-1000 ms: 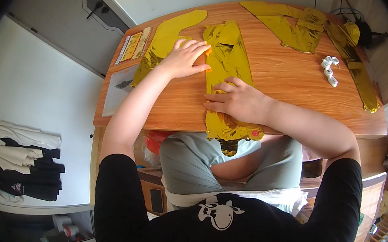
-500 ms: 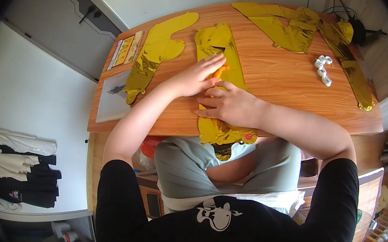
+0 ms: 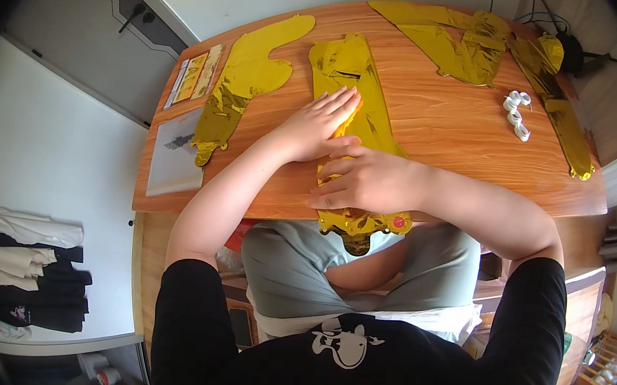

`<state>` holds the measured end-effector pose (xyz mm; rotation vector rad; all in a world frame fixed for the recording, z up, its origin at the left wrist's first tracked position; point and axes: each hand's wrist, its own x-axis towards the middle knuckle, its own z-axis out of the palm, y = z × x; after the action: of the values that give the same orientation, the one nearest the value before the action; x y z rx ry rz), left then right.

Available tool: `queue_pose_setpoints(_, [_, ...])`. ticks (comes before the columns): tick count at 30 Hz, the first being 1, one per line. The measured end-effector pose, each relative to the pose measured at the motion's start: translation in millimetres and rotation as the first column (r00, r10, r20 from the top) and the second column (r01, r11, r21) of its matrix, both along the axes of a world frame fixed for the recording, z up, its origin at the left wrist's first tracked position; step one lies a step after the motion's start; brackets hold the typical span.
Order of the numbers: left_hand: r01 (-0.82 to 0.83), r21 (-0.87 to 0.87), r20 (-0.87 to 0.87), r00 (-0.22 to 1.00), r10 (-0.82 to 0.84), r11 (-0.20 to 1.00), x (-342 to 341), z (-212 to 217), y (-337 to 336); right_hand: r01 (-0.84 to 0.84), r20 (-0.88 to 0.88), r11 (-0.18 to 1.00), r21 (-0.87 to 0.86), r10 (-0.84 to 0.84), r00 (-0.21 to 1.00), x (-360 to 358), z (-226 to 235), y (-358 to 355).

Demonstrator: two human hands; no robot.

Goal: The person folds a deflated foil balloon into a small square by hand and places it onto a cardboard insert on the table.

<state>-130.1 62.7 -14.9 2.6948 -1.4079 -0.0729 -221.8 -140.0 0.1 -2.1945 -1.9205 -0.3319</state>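
Note:
A flat gold foil balloon lies lengthwise on the wooden table before me, its tabbed lower end hanging over the front edge. My left hand rests on its left side with fingers stretched out together. Beneath that palm shows a small orange piece, mostly covered, whose kind I cannot make out. Just nearer to me, my right hand lies on the foil with its fingers spread and slightly bent, fingertips toward the left. The two hands come close together at the thumb and forefinger.
Another gold foil balloon lies at the left, beside a printed card and a clear plastic bag. More gold foil is spread at the back right. Small white ribbon rolls stand near the right-hand foil strip.
My left hand has flattened over the orange piece, hiding more of it. My right hand has shifted slightly toward me. The view has moved a little.

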Motion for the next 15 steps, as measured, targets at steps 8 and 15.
queue_pose_setpoints(8, [0.008,-0.042,-0.013,1.000,-0.009,0.999,-3.9,5.4,0.0,0.820,0.049,0.556,0.135,-0.830,0.555,21.4,-3.1,-20.5])
queue_pose_setpoints(15, [-0.009,-0.128,-0.003,1.000,0.009,0.992,-4.4,2.9,-0.4,0.824,0.093,0.563,0.061,-0.825,0.557,39.6,-10.6,-26.2])
